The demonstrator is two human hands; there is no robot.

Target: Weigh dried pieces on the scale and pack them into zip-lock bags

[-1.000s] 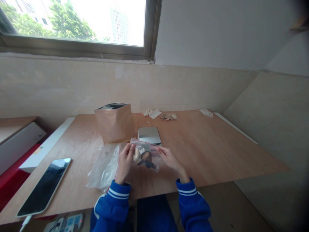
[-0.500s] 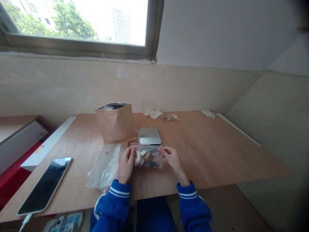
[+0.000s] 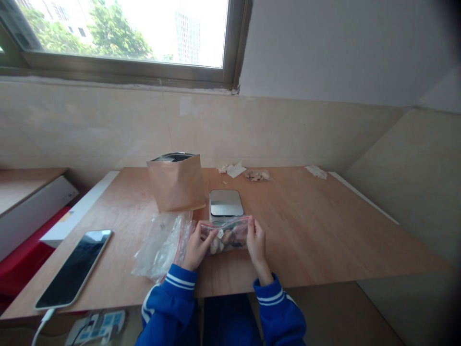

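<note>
Between my two hands is a clear zip bag (image 3: 230, 237) with a red seal line, holding pale, brown and dark dried pieces and a small white packet. My left hand (image 3: 197, 246) grips its left end, thumb across the front. On the right end, the fingers of my right hand (image 3: 256, 239) are closed at the top corner. Just behind the bag lies a small flat scale (image 3: 226, 203) with a silver top. Several empty clear zip bags (image 3: 158, 247) lie left of my left hand. A brown stand-up pouch (image 3: 178, 183) stands open behind them.
A phone (image 3: 74, 269) with a white cable lies at the table's left. Toward the wall are scraps of paper (image 3: 236, 169), another filled clear bag (image 3: 257, 176) and a crumpled white piece (image 3: 316, 172). The wooden table (image 3: 324, 230) ends at a front edge near my forearms.
My right hand has shifted its grip to the bag's upper right corner, and my left thumb now lies over the front. The bag's top has tilted, and the view has turned slightly left.
</note>
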